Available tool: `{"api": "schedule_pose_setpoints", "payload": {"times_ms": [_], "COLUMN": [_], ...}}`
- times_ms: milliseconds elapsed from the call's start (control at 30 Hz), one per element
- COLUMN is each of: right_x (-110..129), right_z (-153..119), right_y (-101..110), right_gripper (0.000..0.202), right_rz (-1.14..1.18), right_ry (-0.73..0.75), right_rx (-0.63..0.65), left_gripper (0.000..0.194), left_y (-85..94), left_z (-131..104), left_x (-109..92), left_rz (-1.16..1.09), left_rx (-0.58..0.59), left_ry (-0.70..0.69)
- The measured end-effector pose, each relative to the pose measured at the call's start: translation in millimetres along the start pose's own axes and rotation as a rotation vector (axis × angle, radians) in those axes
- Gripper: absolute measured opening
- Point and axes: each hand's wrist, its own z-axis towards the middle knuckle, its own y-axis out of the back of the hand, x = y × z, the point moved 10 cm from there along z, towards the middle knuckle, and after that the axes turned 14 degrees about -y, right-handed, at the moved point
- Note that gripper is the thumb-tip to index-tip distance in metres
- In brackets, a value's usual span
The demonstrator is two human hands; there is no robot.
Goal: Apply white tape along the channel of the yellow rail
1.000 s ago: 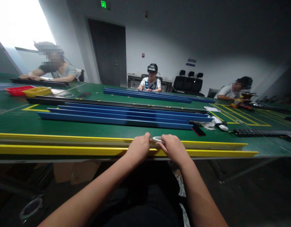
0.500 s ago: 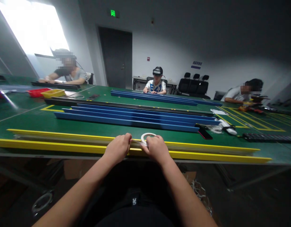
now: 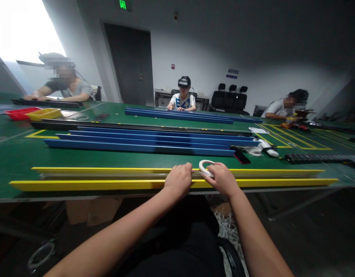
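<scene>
A pair of long yellow rails (image 3: 93,185) lies side by side along the near edge of the table, with a greyish strip between them. My right hand (image 3: 225,180) grips a white roll of tape (image 3: 205,164) just above the rails, right of their middle. Close on its left, my left hand (image 3: 179,178) is closed in a fist over the rails. What its fingers pinch is hidden from me. A small gap separates the two hands.
Several blue rails (image 3: 137,148) and a black rail (image 3: 122,126) lie beyond the yellow ones on the green table (image 3: 131,159). A phone (image 3: 241,156) rests by their right end. Red (image 3: 20,114) and yellow trays (image 3: 44,113) stand at left. Three people sit around the table.
My view has turned and shifted. Both hands and the tape roll now sit farther right along the yellow rails, which appear more level. Right hand keeps the tape roll; left fist stays closed.
</scene>
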Motion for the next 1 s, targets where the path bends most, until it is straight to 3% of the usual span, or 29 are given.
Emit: {"api": "schedule_pose_setpoints", "payload": {"times_ms": [167,333,500,667,733,833,1000], "right_x": [-40,-25,39,115,139,157,149], "right_z": [-3,3,17,35,40,41,35], "right_y": [8,7,0,-21,-24,-25,-27], "right_gripper": [0.025,0.027,0.029,0.037,0.040,0.046,0.055], "right_rz": [-0.010,-0.046,-0.074,-0.070,-0.028,0.033,0.050], "right_ry": [-0.068,-0.104,-0.073,-0.013,0.023,0.065,0.122], "right_rx": [-0.005,0.069,0.104,0.121,0.088,0.052,0.036], "left_gripper": [0.034,0.029,0.024,0.029,0.029,0.028,0.030], "left_y": [-10.3,-0.4,18.5,42.3,47.7,54.1,52.9], "left_z": [23,8,-31,-80,-95,-108,-107], "left_x": [-28,-23,24,109,133,146,134], "left_rz": [-0.024,-0.055,-0.082,-0.035,-0.007,0.070,0.185], "left_rx": [-0.016,-0.088,-0.079,0.053,0.101,0.076,0.008], "left_ry": [-0.042,-0.113,-0.111,0.047,0.104,0.141,0.175]}}
